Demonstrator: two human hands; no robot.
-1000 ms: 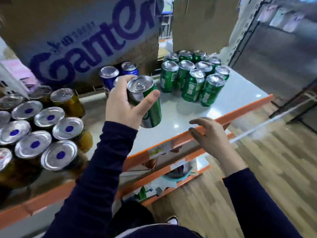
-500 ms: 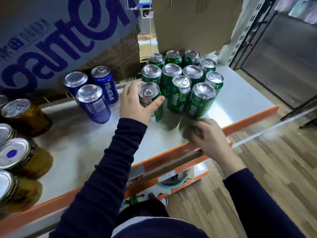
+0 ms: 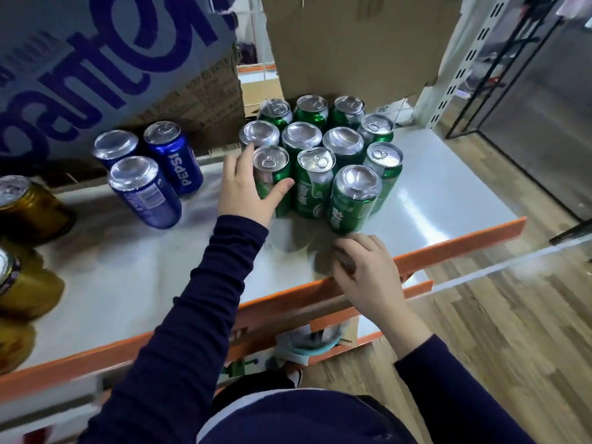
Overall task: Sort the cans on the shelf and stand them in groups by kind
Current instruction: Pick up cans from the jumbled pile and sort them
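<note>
My left hand is wrapped around a green can that stands upright on the white shelf, at the front left corner of a tight cluster of several green cans. Thumb and fingers still touch the can's sides. My right hand rests on the shelf's orange front edge, fingers curled and holding nothing, just in front of another green can. Three blue Pepsi cans stand together to the left. Gold cans stand at the far left edge.
A large cardboard box with blue lettering leans behind the blue cans, and a plain cardboard box stands behind the green ones. Bare shelf lies to the right of the green cans. A lower orange shelf and wooden floor are below.
My left hand carried the green can from mid-air to the right and stood it on the shelf against the green cluster. My right hand stayed at the shelf's front edge, fingers curling.
</note>
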